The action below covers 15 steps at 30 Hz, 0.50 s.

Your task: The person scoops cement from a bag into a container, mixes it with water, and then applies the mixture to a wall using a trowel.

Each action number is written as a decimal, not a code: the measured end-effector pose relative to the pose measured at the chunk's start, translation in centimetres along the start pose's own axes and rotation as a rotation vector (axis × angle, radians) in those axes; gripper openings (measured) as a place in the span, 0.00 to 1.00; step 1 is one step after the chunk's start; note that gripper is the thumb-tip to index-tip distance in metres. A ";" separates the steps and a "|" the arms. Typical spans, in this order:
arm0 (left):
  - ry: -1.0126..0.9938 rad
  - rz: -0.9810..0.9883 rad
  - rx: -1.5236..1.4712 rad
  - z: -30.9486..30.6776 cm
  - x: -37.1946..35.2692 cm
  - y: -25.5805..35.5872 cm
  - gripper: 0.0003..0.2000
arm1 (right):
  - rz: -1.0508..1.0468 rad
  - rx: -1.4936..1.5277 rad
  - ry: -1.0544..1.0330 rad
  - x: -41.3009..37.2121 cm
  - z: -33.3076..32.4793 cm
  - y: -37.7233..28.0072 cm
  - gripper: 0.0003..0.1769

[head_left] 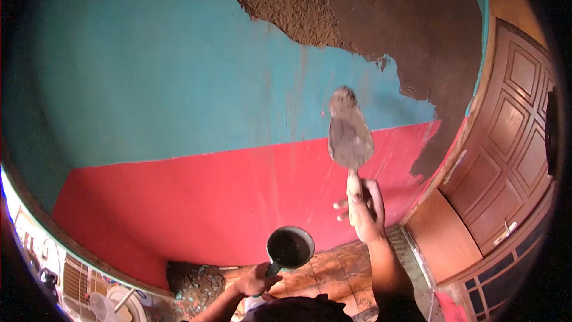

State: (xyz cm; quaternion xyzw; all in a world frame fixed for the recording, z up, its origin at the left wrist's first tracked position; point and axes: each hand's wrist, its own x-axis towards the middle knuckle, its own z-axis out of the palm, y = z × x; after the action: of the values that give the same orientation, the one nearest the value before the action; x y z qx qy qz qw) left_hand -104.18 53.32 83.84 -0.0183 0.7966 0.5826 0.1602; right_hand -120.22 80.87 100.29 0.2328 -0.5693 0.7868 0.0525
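Observation:
My right hand (366, 209) is closed round the pale handle of a trowel (351, 137), whose blade points up and bears grey wet mortar, with a lump near its tip. Lower down, my left hand (259, 280) grips the dark handle of a round dipper (291, 247) with dark contents. Behind both stands a wall (179, 83), blue-green above and red below. Grey-brown plaster (405, 18) covers its upper right part, with a rough sandy patch (298, 15) along the edge.
A brown panelled door (506, 125) is at the right, beside a plain wooden panel (444, 235). Rubble (199, 286) lies at the wall's foot, by orange floor tiles (339, 265). White containers (122, 304) stand at the lower left.

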 end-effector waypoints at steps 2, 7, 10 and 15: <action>0.015 -0.027 -0.076 0.1 0.4 -2.8 0.18 | -0.176 -0.098 -0.019 3.4 1.4 -1.0 0.19; 0.024 -0.085 -0.164 -0.5 -1.2 -2.5 0.18 | -0.397 -0.397 0.273 11.8 4.4 -4.4 0.16; 0.038 -0.252 -0.177 -1.0 -1.9 -1.3 0.22 | -0.821 -0.783 0.354 16.3 5.0 -5.1 0.18; 0.131 -0.020 -0.029 -0.7 -1.2 -5.7 0.10 | -0.998 -0.994 0.294 21.0 5.6 -4.7 0.31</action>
State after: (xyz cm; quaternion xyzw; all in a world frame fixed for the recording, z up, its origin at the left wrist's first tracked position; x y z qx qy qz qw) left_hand -101.95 50.61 79.14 -0.0666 0.7967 0.5900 0.1130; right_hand -135.49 73.51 114.72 0.3052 -0.6730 0.3400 0.5817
